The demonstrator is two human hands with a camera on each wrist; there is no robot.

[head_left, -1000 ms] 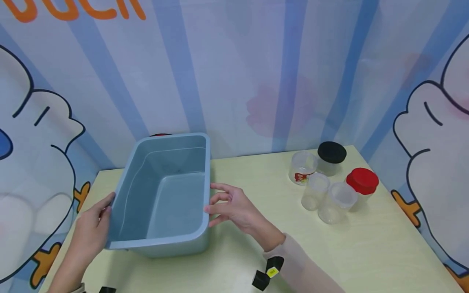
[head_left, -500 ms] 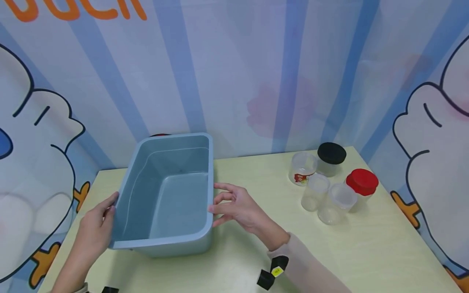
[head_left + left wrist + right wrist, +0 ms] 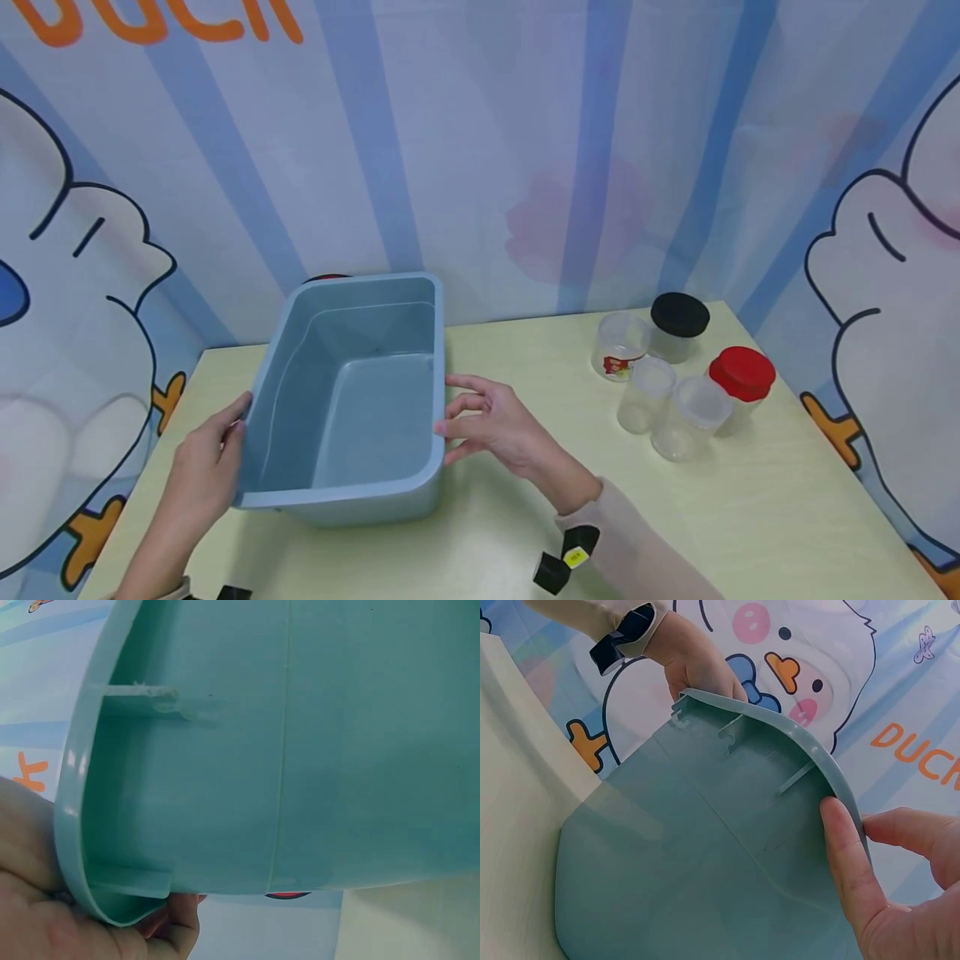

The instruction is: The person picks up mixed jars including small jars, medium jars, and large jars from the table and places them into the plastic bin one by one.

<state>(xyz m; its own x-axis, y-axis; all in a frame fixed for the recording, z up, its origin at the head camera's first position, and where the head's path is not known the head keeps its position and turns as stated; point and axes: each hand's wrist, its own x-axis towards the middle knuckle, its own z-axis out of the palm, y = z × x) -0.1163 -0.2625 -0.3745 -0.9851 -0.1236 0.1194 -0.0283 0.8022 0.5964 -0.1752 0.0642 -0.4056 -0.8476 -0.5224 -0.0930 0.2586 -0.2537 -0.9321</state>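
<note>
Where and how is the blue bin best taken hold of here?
Likely the bin is best gripped by its rim along both long sides, one hand from each side, as the left hand and right hand do: the rim juts beyond the walls.

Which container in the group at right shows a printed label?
The wide clear jar just left of the black-lidded one; only it shows a red-printed label.

Left hand gripping blue tub at left edge, towards near corner. Left forearm slanting up from tub's near left. Over to right hand: pinching tub's right edge, fingers spread apart, sleeved right forearm angling in from tub's near right.
</note>
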